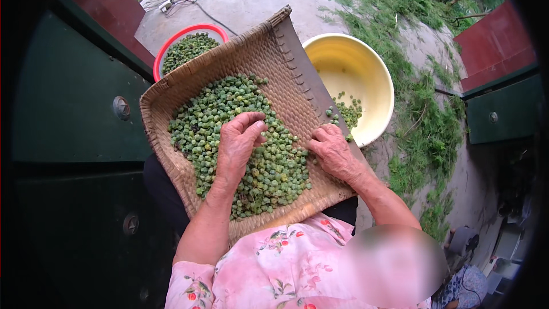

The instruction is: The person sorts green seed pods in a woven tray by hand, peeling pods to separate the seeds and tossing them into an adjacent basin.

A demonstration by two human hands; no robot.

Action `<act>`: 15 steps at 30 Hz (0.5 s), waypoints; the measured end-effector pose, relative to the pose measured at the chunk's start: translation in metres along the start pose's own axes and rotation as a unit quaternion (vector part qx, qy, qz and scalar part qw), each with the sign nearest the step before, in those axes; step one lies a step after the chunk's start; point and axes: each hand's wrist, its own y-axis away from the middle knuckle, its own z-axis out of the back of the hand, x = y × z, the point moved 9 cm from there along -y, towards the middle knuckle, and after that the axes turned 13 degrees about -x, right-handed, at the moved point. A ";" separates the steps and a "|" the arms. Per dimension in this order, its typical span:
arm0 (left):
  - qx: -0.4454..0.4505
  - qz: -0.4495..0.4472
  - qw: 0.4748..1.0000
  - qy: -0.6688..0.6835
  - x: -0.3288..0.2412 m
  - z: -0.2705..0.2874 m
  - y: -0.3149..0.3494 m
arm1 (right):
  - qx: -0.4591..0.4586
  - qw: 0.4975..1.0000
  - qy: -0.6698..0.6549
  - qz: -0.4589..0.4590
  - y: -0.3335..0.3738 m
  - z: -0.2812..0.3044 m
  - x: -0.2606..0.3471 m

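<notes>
A woven, scoop-shaped winnowing basket [286, 88] lies tilted across my lap, with a heap of small round green fruits [217, 106] spread over its left and near part. Above the heap is my left hand [235, 144], its thumb and fingers curled into a pinch; anything between them is too small to make out. My right hand [333, 150] rests at the basket's flat right edge, fingers bent down against the weave. Its fingertips are partly hidden, so what they hold does not show. A few loose fruits lie on that edge just beyond the right hand.
Beyond that edge stands a yellow basin [374, 83] with some green fruits in it. A red-rimmed basin [220, 30] of similar fruits is at the far left. Cut greenery [426, 131] covers ground on the right. Dark green doors [74, 91] flank me; a cable [209, 16] lies behind.
</notes>
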 end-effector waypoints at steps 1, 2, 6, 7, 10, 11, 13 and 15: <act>0.000 0.000 1.000 -0.007 0.001 0.000 0.000 | -0.017 0.999 0.033 -0.017 0.001 0.005 -0.008; -0.001 -0.004 1.000 -0.005 -0.001 -0.001 0.000 | -0.034 0.997 0.065 -0.034 0.003 0.011 -0.016; 0.005 -0.009 1.000 -0.006 -0.003 -0.003 0.000 | -0.148 0.982 0.058 -0.098 0.014 0.052 -0.034; 0.004 -0.009 1.000 -0.006 -0.003 -0.001 0.001 | -0.148 0.983 0.058 -0.097 0.014 0.057 -0.032; 0.001 -0.011 1.000 0.012 -0.004 0.002 0.001 | -0.089 0.946 0.019 -0.310 0.041 0.056 -0.059; 0.004 -0.011 1.000 0.012 -0.004 0.000 0.001 | -0.090 0.946 0.021 -0.311 0.047 0.055 -0.059; 0.007 -0.012 1.000 0.010 -0.005 -0.001 0.001 | -0.073 0.949 0.031 -0.306 0.056 0.044 -0.063; 0.010 -0.014 1.000 0.002 -0.004 -0.003 0.000 | -0.093 0.946 0.028 -0.308 0.055 0.040 -0.074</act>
